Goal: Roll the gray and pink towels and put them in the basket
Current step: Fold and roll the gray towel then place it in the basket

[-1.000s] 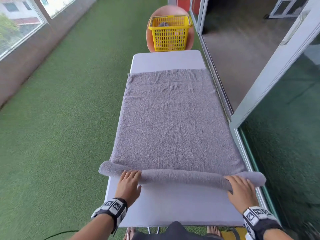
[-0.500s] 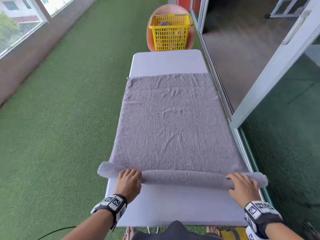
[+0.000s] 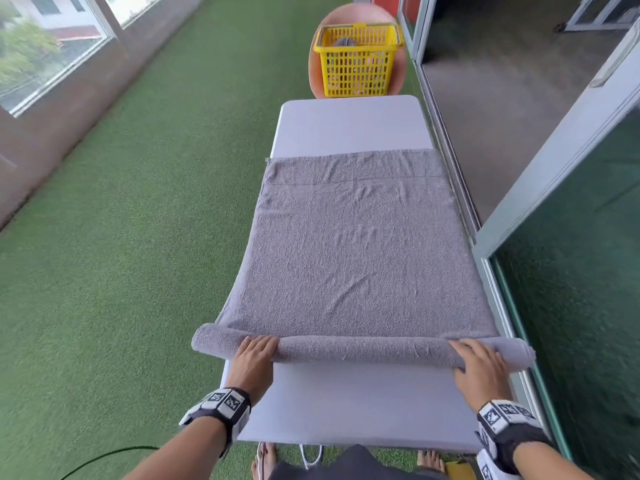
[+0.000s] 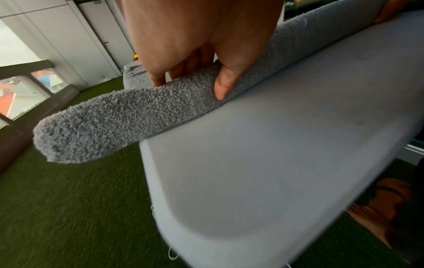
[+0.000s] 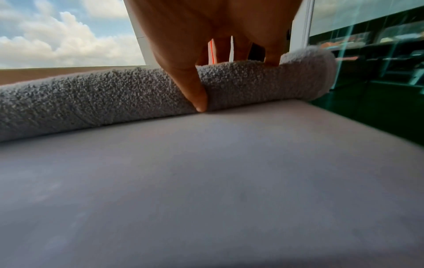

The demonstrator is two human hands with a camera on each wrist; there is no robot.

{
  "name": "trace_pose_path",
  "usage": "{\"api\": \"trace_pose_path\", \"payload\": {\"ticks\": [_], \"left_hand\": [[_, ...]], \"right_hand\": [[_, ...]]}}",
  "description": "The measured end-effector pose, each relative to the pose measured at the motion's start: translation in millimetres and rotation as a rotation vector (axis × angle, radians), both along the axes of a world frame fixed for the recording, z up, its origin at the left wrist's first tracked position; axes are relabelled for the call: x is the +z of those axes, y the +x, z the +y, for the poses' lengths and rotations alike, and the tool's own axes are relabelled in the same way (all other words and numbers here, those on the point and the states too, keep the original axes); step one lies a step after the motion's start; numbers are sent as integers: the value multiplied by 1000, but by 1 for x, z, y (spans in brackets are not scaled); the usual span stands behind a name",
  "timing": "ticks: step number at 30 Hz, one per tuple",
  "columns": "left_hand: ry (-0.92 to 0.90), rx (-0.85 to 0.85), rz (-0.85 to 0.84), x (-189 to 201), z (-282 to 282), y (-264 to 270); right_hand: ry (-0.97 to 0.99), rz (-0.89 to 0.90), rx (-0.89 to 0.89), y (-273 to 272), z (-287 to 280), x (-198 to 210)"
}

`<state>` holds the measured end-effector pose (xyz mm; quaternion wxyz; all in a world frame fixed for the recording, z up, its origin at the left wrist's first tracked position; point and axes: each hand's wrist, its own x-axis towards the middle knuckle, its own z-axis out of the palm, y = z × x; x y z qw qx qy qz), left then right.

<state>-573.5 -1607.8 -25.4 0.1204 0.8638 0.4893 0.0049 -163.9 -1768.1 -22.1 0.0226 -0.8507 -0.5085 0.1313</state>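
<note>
Your left hand (image 3: 255,358) sits on the near-left part of the roll, fingers draped over its top and the thumb (image 4: 223,85) pressed into the near face, so the hand is curled around the cloth. Your right hand (image 3: 479,367) mirrors it near the right end: fingers over the crest, thumb (image 5: 196,94) tucked down where the roll meets the bench (image 3: 353,410). Both wrists come in low and roughly level, palms down, forearms reaching straight ahead from the near edge.

The gray towel (image 3: 356,258) is thick, soft terry. It looks light and limp, so it will sag wherever nothing supports it. Its nap should grip your skin well rather than slide. Only a narrow roll (image 3: 363,349) has formed at the near end; the rest lies flat along the bench toward the far end. Both roll ends overhang the bench sides, the left one (image 4: 75,134) drooping freely in the air. With your hands set wide like this the middle is unsupported and may lag or loosen, so press evenly and keep the two ends level to avoid a cone.

The yellow basket (image 3: 358,60) stands beyond the far end of the bench, with something gray already inside. No pink towel can be seen.
</note>
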Motion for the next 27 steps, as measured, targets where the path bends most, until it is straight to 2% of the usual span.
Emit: {"api": "trace_pose_path", "payload": {"ticks": [6,13,17,21,24,27], "left_hand": [[50,52,11,-2,-30,-28],[67,38,-24,2,-80,-13],[89,-10,-62,3,-88,-11],[100,82,-4,-7,-84,-10],[46,35,61,-11,-99,-15],[-29,-31,108,-6,-111,-16]], "right_hand": [[-22,17,60,-24,-10,2],[-160,-35,12,-13,-65,11],[-245,-55,31,-8,-69,31],[-80,-18,46,-6,-75,26],[-173,-9,137,-12,-95,11],[-161,-49,100,-16,-110,12]]}}
